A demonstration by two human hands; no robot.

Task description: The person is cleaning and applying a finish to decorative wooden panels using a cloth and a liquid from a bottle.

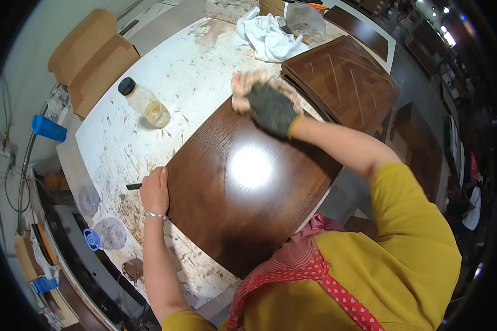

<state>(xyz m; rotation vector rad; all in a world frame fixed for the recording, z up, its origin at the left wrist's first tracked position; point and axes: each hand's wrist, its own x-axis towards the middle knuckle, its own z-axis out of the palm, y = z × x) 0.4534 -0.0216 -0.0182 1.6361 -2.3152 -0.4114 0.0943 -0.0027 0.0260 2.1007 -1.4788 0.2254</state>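
The bare left hand point(154, 190) lay flat, gripping the near edge of the dark wooden panel point(243, 193) on the stained white table point(149, 71), apparently steadying it while the gloved right hand point(270, 109) pressed a bunched cloth point(248, 83) onto its far corner

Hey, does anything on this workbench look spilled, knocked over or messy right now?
Yes. The plastic bottle with the black cap lies on its side beside the wooden panel, though nothing seems to have run out of it. The white tabletop is heavily stained and scratched, and a white rag lies crumpled at the far end.
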